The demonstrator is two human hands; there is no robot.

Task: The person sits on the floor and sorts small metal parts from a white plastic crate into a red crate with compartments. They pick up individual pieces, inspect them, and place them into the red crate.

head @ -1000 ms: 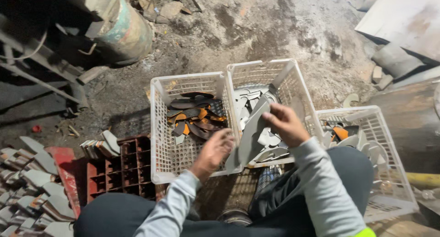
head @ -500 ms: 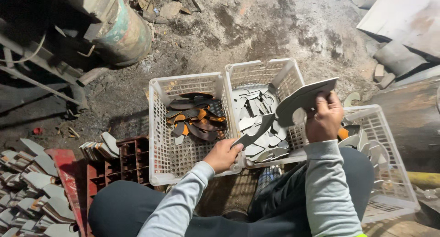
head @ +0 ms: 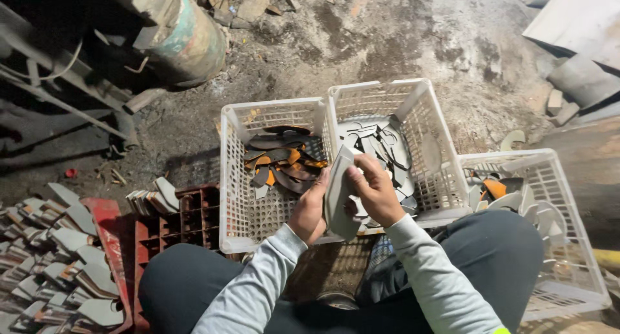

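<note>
1. left hand (head: 310, 208) and right hand (head: 374, 192) both clasp one grey curved metal blade (head: 339, 195), fingers wrapped shut round its edges.
2. blade is upright over the seam between the left crate (head: 232, 179) and the middle crate (head: 426, 134).
3. best to grip the flats, i'd say, keeping fingertips off the edges.

Sleeves: pale grey, long, ribbed cuffs – on both arms | Hands: left hand (head: 311, 208), right hand (head: 376, 191) bare | Trousers: dark – below the hands
</note>
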